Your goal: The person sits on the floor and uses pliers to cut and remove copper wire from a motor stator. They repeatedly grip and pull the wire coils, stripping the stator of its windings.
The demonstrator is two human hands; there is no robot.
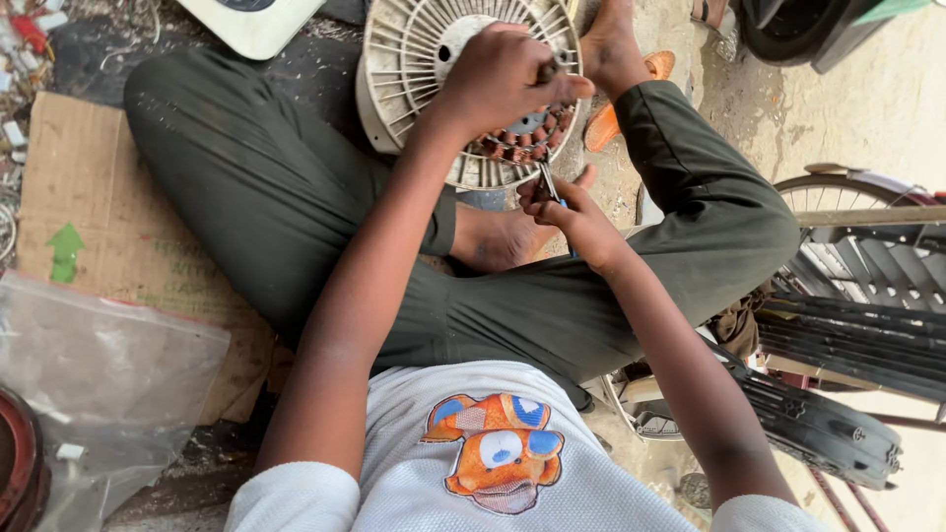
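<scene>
The left hand (503, 79) is gripping a round fan motor housing (414, 59) at its far middle, fingers curled over the copper windings (527, 138) — steadying it. The right hand (576, 217) is pinching a small metal tool (547, 180), its tip pointing up into the windings. The housing is resting between the crossed legs, cardboard (89, 187) lying at the left. Judging by this, the winding is being worked loose; the next move calls for a steady hold and a careful, small pull.

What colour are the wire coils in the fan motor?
The coils are reddish copper, seen in the head view.
</scene>
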